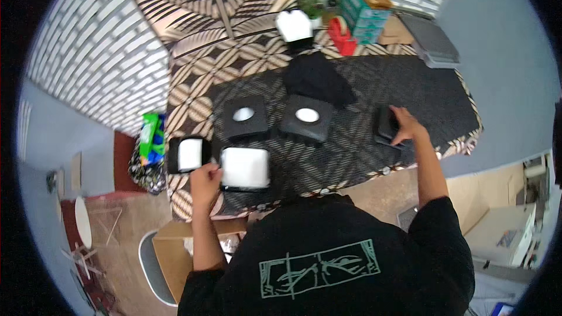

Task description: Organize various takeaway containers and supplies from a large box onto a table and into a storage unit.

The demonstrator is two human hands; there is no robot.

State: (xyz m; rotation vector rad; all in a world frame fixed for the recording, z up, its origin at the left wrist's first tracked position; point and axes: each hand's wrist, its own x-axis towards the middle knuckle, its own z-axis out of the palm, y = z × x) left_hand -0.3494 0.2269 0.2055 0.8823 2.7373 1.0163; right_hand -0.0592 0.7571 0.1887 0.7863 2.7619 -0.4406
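Note:
My left hand [205, 184] has its fingers curled at the front left of the table. It lies between a small black container with a white sheet [190, 154] and a black-edged square container with a white top [245, 167]; whether it pinches anything is unclear. At the right, my right hand [409, 126] spans a dark box [387, 123], thumb and fingers on opposite sides of it. Two black tissue-box-like covers, a left one [246, 129] and a right one [306, 129], sit mid-table, each with a white oval opening.
Black cloth [318, 78] lies behind the covers on the dark mat [421, 83]. Along the back stand a red tape dispenser [341, 37], a teal drawer unit [366, 13], a potted plant [311, 6] and a grey lidded bin [430, 39]. A cardboard box [173, 254] is at lower left.

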